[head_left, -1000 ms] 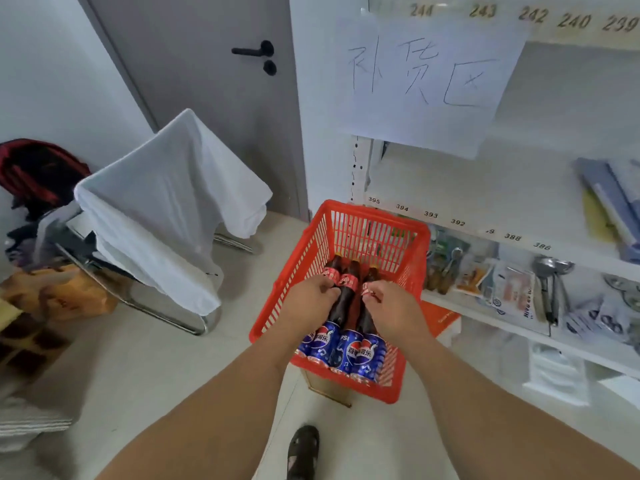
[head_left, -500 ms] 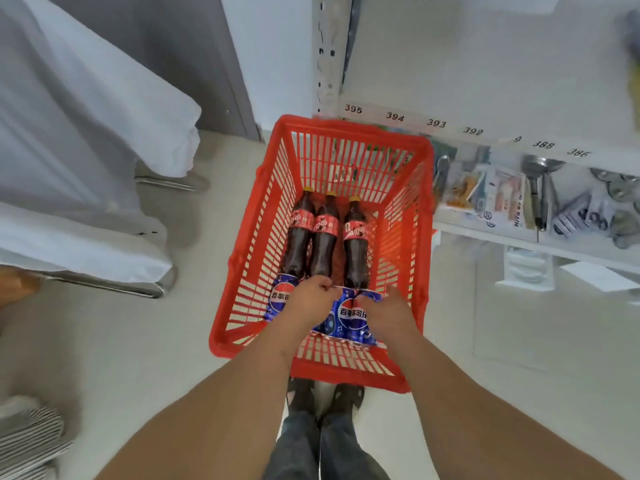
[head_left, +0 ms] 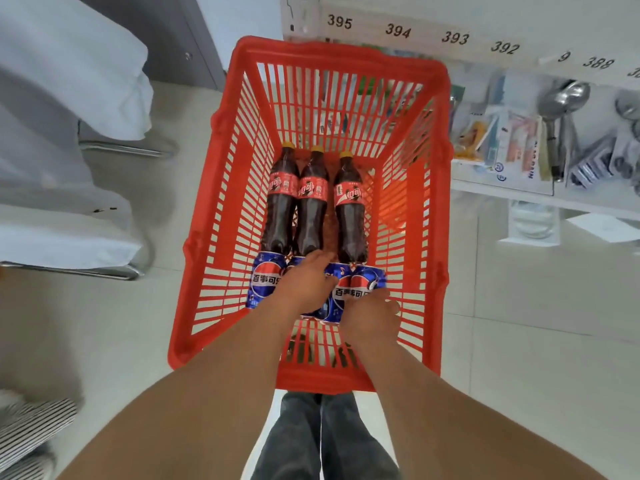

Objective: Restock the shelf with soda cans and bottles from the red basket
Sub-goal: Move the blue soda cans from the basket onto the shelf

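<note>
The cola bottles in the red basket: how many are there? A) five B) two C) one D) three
D: three cola bottles with yellow caps lie side by side on the floor of the red basket, just beyond the blue Pepsi cans that both hands reach for.

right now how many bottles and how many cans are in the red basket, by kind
Cola bottles with red labels and yellow caps: 3
Blue Pepsi cans: at least 3 showing; the left hand and right hand cover part of the row, so there may be more
Total in the red basket: at least 6 drinks
</note>
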